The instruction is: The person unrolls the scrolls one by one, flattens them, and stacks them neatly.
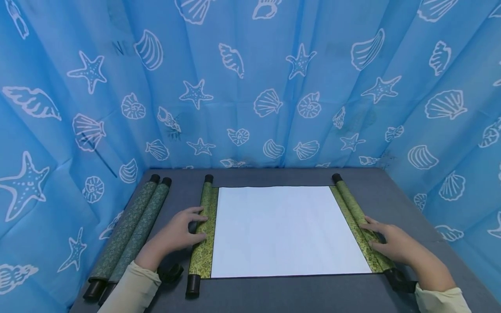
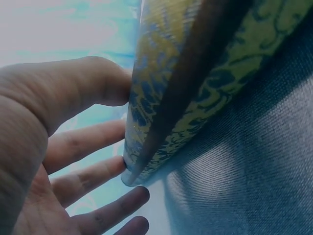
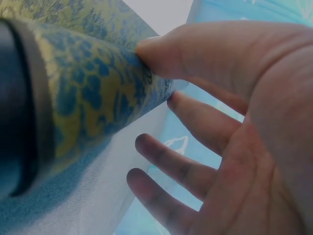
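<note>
Both arms come in from the bottom of the frame, one at each side, in pale sleeves. The left hand (image 1: 178, 232) sits at lower left, palm down, fingers straight and spread a little, pointing toward the middle. The right hand (image 1: 391, 243) sits at lower right, palm down too, fingers long and loose. The thumbs press from the outer sides.
</note>
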